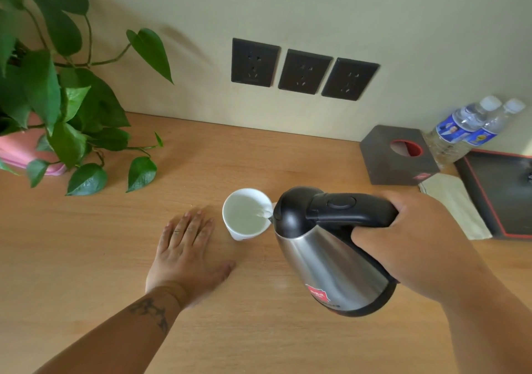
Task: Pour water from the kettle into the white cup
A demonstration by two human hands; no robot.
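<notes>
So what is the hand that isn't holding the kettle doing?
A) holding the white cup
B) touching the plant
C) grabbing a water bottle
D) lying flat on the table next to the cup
D: the left hand lies flat, fingers spread, on the wooden table just beside the white cup without gripping it, while the right hand tips the kettle over the cup.
</notes>
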